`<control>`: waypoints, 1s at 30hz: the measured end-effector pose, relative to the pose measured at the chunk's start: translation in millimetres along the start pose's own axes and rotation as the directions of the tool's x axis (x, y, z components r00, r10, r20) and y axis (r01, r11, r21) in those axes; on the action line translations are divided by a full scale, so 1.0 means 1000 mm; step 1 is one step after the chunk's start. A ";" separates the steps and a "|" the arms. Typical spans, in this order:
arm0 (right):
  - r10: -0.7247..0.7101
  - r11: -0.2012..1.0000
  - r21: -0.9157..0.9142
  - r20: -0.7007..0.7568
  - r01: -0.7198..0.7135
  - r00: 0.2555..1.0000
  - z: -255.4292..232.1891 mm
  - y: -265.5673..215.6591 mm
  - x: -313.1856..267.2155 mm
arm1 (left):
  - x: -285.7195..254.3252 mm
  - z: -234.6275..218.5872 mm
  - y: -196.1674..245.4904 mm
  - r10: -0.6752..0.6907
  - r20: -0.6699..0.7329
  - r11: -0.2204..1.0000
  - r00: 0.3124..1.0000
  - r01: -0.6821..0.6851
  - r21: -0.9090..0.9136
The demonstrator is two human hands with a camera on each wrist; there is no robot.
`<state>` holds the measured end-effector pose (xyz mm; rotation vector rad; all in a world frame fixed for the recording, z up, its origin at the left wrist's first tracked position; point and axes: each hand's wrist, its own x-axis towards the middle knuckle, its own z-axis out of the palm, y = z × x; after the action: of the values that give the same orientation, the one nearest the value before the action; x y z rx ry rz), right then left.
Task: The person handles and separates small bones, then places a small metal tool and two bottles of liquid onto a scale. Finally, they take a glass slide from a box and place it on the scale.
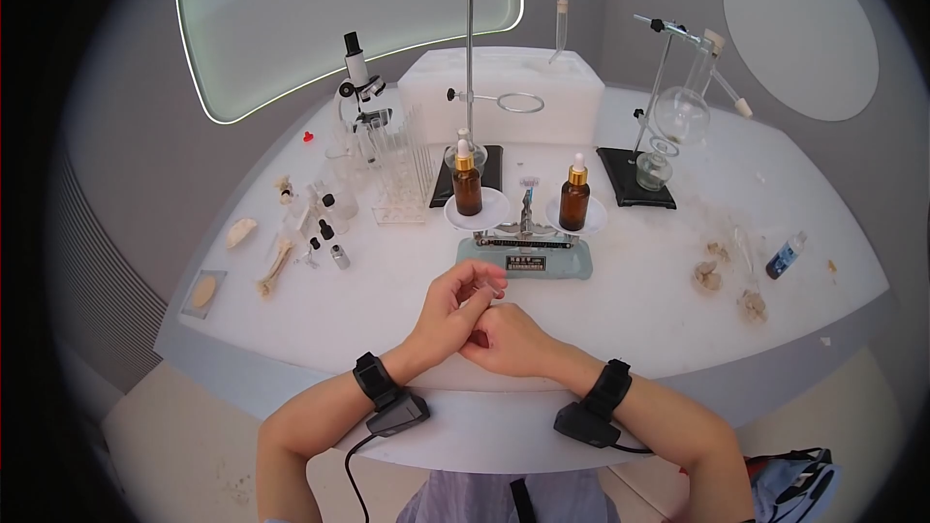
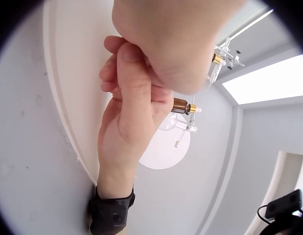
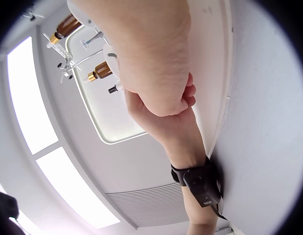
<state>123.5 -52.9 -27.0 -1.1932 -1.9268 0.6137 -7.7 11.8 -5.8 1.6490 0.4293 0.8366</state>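
Over the near part of the white table, my left hand (image 1: 450,318) and right hand (image 1: 513,341) meet in front of the balance (image 1: 523,260). In the head view the left fingers bend loosely toward the right, with the thumb against the right hand. My right fingers curl inward, and their inner side is hidden, so I cannot tell whether they hold anything. The left wrist view shows the right thumb (image 2: 132,68) lying along bent fingers. Two brown dropper bottles stand upright on the balance pans, one on the left (image 1: 467,189), one on the right (image 1: 573,201).
A retort stand (image 1: 471,58) rises behind the balance; another holds a round flask (image 1: 682,116). Left are a microscope (image 1: 356,73), a rack of test tubes (image 1: 402,169) and small vials (image 1: 339,257). A blue-labelled bottle (image 1: 786,255) lies right, near brownish clumps (image 1: 707,276).
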 end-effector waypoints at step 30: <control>-0.044 0.999 -0.027 0.023 0.045 0.999 -0.003 -0.005 0.001 | -0.001 -0.009 -0.001 0.090 -0.005 0.977 0.996 -0.088 0.194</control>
<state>123.1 -54.6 -21.5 -1.1619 -1.9815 0.5814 -14.6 17.2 -6.7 1.8547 0.4611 0.8955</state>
